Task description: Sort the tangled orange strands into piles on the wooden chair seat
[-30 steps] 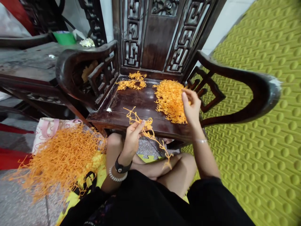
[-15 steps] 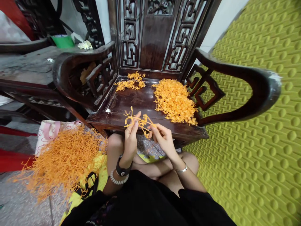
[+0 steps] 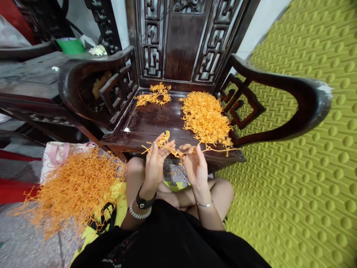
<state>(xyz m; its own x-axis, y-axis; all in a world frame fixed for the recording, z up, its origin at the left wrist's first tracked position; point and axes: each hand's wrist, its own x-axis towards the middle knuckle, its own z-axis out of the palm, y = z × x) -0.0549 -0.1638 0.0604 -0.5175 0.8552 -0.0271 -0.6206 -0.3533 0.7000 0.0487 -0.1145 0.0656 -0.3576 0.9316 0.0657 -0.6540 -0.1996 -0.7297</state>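
Just in front of the chair seat's front edge, an orange knotted strand with short branches (image 3: 177, 152) runs across both of my hands. My left hand (image 3: 155, 162) has it between thumb and fingers, and a curled clump of it rises above the fingertips. My right hand (image 3: 195, 163), thumb raised and fingers bent, holds its other part. A thin end of the strand sticks out far to the right. Past my hands, on the dark wooden seat (image 3: 156, 124), lie a big heap of orange knotted pieces (image 3: 205, 117) and a smaller bunch (image 3: 153, 95).
A large pile of loose orange strands (image 3: 75, 186) lies on the floor at left, against a white bag with pink handles (image 3: 60, 152). Carved armrests (image 3: 292, 123) flank the seat. At far left stands a wooden table (image 3: 25, 82) with a green container (image 3: 71, 45).
My right hand has turned upright, with its thumb now up. The strand has been drawn out sideways, its thin end now reaching right past that hand. My left hand's fingers have spread somewhat.
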